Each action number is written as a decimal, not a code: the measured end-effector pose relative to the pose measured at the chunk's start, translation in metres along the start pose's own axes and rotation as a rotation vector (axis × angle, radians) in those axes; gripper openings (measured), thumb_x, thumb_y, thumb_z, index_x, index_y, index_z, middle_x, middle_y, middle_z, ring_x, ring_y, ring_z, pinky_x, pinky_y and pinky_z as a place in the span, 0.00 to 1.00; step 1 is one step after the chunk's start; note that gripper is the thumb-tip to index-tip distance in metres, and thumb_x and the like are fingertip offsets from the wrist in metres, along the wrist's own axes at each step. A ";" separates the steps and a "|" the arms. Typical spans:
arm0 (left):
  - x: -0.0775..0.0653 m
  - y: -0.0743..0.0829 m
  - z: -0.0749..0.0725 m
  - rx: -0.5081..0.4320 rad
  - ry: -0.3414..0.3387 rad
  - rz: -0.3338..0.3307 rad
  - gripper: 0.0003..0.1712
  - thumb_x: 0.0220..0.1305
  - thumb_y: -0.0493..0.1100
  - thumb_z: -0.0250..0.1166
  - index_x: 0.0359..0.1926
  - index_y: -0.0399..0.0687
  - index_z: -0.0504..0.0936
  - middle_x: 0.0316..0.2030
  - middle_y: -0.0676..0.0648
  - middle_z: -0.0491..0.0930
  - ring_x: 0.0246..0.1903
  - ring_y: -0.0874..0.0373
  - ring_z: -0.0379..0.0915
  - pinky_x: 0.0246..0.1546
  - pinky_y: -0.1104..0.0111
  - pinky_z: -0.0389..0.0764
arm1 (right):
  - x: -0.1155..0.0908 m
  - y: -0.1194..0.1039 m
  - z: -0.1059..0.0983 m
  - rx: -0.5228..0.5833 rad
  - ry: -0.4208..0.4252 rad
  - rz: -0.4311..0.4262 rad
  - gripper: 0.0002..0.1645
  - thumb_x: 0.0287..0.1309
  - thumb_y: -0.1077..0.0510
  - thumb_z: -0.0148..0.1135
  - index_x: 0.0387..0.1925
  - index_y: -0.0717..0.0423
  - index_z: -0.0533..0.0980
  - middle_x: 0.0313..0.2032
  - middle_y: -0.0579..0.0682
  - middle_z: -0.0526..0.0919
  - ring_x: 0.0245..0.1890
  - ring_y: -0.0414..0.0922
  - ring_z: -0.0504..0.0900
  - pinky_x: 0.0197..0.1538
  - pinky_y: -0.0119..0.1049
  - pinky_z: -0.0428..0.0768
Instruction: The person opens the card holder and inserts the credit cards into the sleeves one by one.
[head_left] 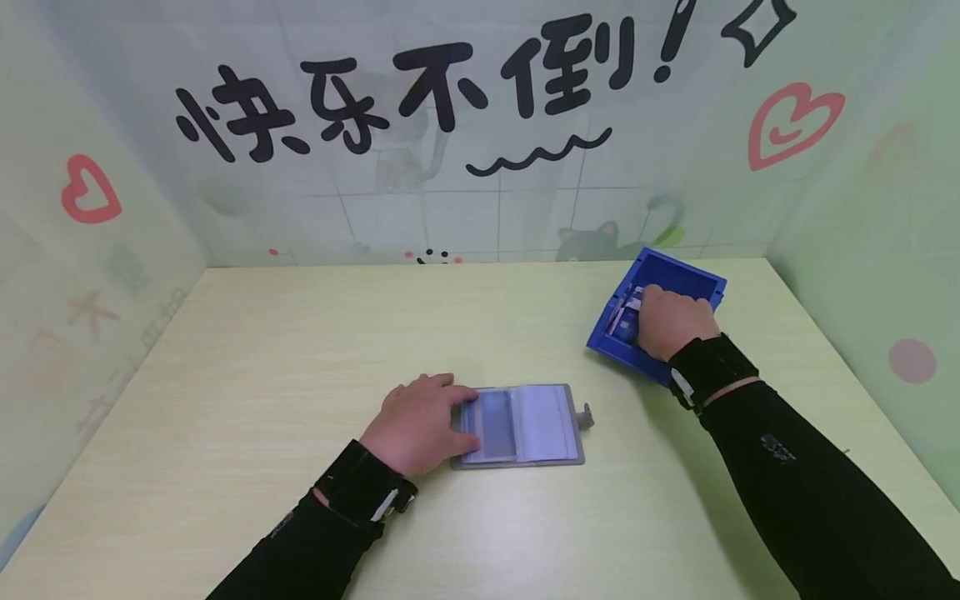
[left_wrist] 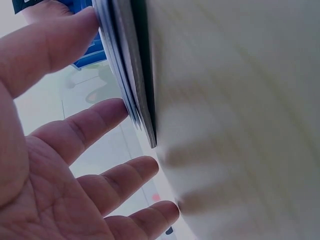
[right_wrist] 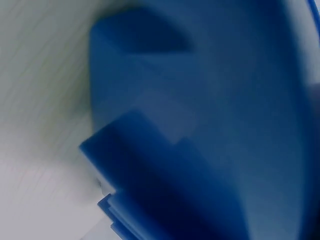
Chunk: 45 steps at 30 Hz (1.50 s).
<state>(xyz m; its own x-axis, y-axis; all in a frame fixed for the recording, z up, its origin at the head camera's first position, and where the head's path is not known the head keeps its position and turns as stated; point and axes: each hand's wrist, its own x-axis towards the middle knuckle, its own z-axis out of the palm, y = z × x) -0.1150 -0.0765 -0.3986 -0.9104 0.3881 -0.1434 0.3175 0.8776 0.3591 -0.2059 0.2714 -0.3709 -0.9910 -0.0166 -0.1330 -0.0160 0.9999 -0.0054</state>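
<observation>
A card holder (head_left: pixel 543 423) with a grey cover and clear plastic sleeves lies opened flat on the table, its small strap (head_left: pixel 585 417) sticking out to the right. My left hand (head_left: pixel 420 425) rests at its left edge, thumb and index fingertip touching the sleeves. In the left wrist view the other fingers stretch loosely past the cover's corner. Off to the right, my right hand (head_left: pixel 675 321) reaches down into a blue bin (head_left: pixel 682 273), beside a blue-and-white item (head_left: pixel 628 321). The bin's walls hide its fingertips, and I cannot tell what they hold.
The pale wooden table (head_left: pixel 337 333) runs back to a printed backdrop (head_left: pixel 450 208) with black lettering. Printed side panels (head_left: pixel 885 250) stand along the left and right. The bin sits near the back right of the table, at an angle.
</observation>
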 end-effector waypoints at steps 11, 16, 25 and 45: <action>0.000 -0.001 0.001 0.008 0.005 0.007 0.34 0.61 0.58 0.76 0.67 0.55 0.83 0.71 0.39 0.74 0.70 0.38 0.70 0.66 0.37 0.71 | -0.008 0.004 -0.008 0.138 0.005 -0.062 0.19 0.72 0.65 0.49 0.57 0.69 0.78 0.50 0.69 0.85 0.47 0.66 0.84 0.56 0.72 0.78; 0.000 -0.001 0.001 0.009 0.003 0.002 0.34 0.61 0.58 0.76 0.67 0.55 0.83 0.71 0.39 0.74 0.70 0.38 0.70 0.66 0.37 0.71 | -0.018 0.006 -0.018 0.244 0.047 -0.090 0.19 0.74 0.64 0.52 0.60 0.69 0.76 0.53 0.69 0.83 0.47 0.63 0.84 0.52 0.63 0.82; -0.001 0.000 0.000 0.012 0.002 -0.003 0.34 0.61 0.57 0.76 0.67 0.54 0.83 0.71 0.39 0.74 0.71 0.39 0.69 0.66 0.37 0.71 | -0.045 -0.002 -0.042 0.481 0.104 -0.047 0.27 0.83 0.53 0.44 0.71 0.67 0.67 0.50 0.67 0.78 0.37 0.55 0.78 0.35 0.44 0.76; 0.000 0.000 0.000 0.020 -0.001 -0.006 0.34 0.61 0.58 0.76 0.67 0.55 0.83 0.71 0.39 0.74 0.70 0.39 0.69 0.65 0.38 0.71 | -0.064 -0.064 -0.018 0.828 -0.054 -0.174 0.34 0.74 0.57 0.63 0.74 0.52 0.61 0.62 0.65 0.78 0.46 0.56 0.87 0.50 0.47 0.88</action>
<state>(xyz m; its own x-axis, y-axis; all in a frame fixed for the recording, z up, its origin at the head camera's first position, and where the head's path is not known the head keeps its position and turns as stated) -0.1149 -0.0770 -0.3988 -0.9119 0.3833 -0.1466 0.3176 0.8854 0.3396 -0.1439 0.2081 -0.3440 -0.9755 -0.1909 -0.1097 -0.0442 0.6581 -0.7517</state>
